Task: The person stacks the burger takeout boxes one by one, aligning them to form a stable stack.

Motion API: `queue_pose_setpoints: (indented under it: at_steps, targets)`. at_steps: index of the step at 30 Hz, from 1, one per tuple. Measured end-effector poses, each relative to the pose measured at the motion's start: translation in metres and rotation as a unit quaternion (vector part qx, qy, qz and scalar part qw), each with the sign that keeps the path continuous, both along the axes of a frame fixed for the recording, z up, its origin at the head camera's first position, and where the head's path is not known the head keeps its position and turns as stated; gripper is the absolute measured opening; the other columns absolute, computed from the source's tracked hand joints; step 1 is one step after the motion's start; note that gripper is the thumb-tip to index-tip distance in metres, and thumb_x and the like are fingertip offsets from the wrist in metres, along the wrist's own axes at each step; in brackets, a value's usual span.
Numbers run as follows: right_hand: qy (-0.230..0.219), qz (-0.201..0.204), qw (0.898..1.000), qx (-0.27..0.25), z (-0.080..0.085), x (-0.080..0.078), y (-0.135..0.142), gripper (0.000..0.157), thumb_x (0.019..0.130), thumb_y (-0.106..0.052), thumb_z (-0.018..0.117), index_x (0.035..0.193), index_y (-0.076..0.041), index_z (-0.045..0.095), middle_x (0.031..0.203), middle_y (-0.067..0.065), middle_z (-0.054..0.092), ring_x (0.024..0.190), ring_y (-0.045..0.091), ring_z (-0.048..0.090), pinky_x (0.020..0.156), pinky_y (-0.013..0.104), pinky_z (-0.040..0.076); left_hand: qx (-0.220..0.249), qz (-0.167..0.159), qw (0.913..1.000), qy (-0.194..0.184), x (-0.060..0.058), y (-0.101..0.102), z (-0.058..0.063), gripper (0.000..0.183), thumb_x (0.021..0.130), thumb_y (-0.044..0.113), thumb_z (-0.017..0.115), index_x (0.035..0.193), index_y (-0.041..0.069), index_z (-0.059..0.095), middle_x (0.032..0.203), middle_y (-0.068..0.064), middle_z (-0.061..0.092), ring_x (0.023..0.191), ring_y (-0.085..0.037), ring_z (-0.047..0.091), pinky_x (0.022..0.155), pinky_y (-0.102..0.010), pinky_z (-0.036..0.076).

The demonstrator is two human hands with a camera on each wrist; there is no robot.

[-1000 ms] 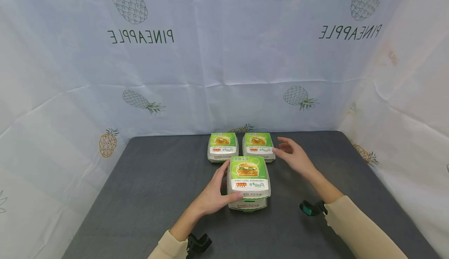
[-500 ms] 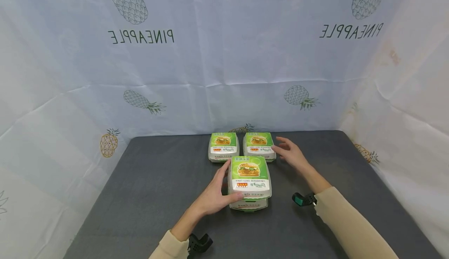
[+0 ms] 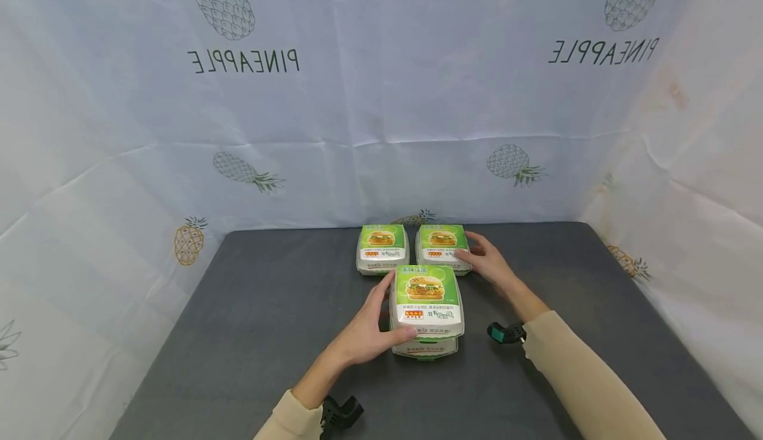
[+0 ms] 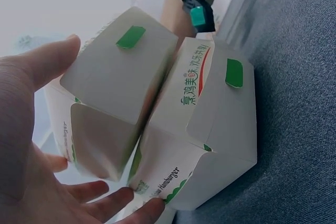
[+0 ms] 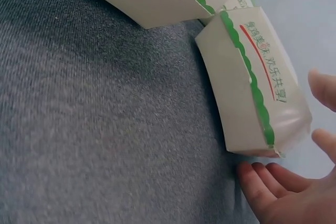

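Note:
Two white-and-green hamburger boxes form a stack near the middle of the table, an upper box [image 3: 426, 294] on a lower box [image 3: 424, 348]. My left hand [image 3: 363, 337] holds the stack at its left side, thumb at the upper box's front corner. In the left wrist view its other fingers lie against the sides of both cartons. Behind the stack stand a left rear box [image 3: 383, 251] and a right rear box [image 3: 442, 244]. My right hand [image 3: 489, 266] is beside the right rear box, thumb and fingers spread around its near right corner. The right wrist view shows a gap between hand and carton.
A dark grey cloth covers the table [image 3: 286, 307]. White curtains [image 3: 381, 95] with pineapple prints enclose the back and sides. Black bands are worn on both wrists, the right band [image 3: 507, 332] with a green patch.
My right hand has moved slightly left and closer around the right rear box. The left hand stays at the stack, and the boxes keep their places.

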State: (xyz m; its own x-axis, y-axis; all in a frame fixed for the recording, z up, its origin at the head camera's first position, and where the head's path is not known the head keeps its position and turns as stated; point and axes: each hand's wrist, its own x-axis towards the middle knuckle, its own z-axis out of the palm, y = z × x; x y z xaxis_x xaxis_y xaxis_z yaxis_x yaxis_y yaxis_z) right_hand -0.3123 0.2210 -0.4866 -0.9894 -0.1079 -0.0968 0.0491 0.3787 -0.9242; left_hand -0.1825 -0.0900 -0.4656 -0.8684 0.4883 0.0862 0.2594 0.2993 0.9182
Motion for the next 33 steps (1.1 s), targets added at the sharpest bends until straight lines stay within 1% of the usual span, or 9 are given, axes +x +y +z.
queue_pose_setpoints:
  at_steps: [5, 10, 16, 24, 33]
  targets:
    - [0.012, 0.015, 1.0, -0.002, -0.004, 0.0, -0.003, 0.087, 0.1, -0.042, 0.067, 0.165, -0.014, 0.017, 0.149, 0.03, 0.04, 0.13, 0.043, 0.049, 0.107, 0.059, 0.039, 0.001, -0.006, 1.0, 0.0, 0.0, 0.001, -0.001, 0.104, 0.092, 0.051, 0.071, 0.165, 0.024, 0.003, 0.166, -0.008, 0.013, 0.146, -0.028, 0.035, 0.108, -0.051, 0.042]
    - [0.013, 0.017, 1.0, -0.006, -0.005, 0.002, -0.005, 0.086, 0.1, -0.041, 0.066, 0.165, -0.014, 0.016, 0.149, 0.03, 0.041, 0.132, 0.043, 0.048, 0.107, 0.059, 0.038, 0.001, -0.008, 1.0, 0.0, 0.0, 0.002, -0.001, 0.104, 0.093, 0.052, 0.071, 0.166, 0.022, 0.003, 0.166, -0.009, 0.013, 0.145, -0.028, 0.036, 0.109, -0.051, 0.042]
    - [0.016, 0.004, 1.0, -0.011, -0.003, 0.004, -0.007, 0.082, 0.102, -0.036, 0.065, 0.164, -0.012, 0.019, 0.151, 0.03, 0.039, 0.135, 0.043, 0.045, 0.107, 0.059, 0.038, -0.003, -0.007, 1.0, 0.001, 0.001, 0.002, 0.0, 0.105, 0.093, 0.052, 0.071, 0.166, 0.021, 0.002, 0.167, -0.009, 0.012, 0.146, -0.028, 0.034, 0.11, -0.051, 0.04]
    - [0.014, -0.008, 1.0, -0.024, -0.004, 0.005, -0.008, 0.079, 0.102, -0.034, 0.065, 0.164, -0.012, 0.022, 0.151, 0.03, 0.04, 0.134, 0.042, 0.046, 0.108, 0.058, 0.037, -0.007, -0.006, 1.0, 0.003, 0.001, 0.001, -0.001, 0.104, 0.093, 0.052, 0.07, 0.166, 0.022, 0.002, 0.166, -0.009, 0.012, 0.145, -0.029, 0.035, 0.109, -0.052, 0.041]
    - [0.016, -0.022, 0.999, -0.025, 0.006, 0.01, -0.008, 0.075, 0.103, -0.032, 0.064, 0.163, -0.012, 0.023, 0.152, 0.03, 0.038, 0.133, 0.042, 0.046, 0.11, 0.059, 0.035, 0.002, -0.006, 1.0, 0.005, 0.002, 0.001, 0.0, 0.105, 0.093, 0.048, 0.072, 0.166, 0.02, 0.003, 0.166, -0.009, 0.013, 0.145, -0.028, 0.035, 0.111, -0.051, 0.04]
